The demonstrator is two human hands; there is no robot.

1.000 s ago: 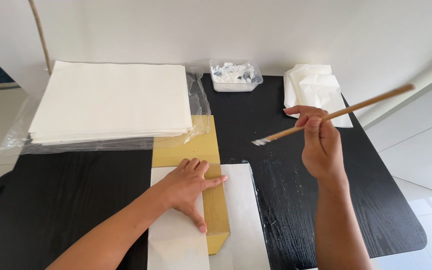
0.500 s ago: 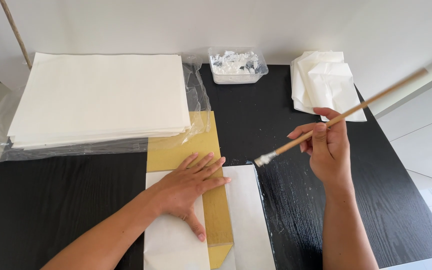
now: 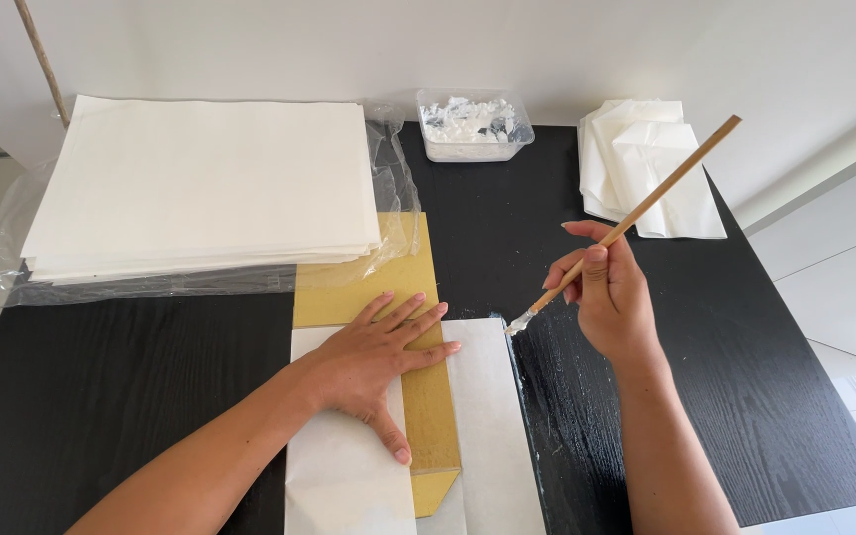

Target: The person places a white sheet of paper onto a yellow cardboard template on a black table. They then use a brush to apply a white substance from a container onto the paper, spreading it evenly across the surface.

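Left hand lies flat, fingers spread, pinning white sheet over gold paper near table edge. Right hand pinches brush, bristles at the sheet's far-right corner; that right edge looks unpasted.

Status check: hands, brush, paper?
Left hand flat on white paper and gold card. Right hand grips brush, tip at paper's top right corner. Nothing in the way.
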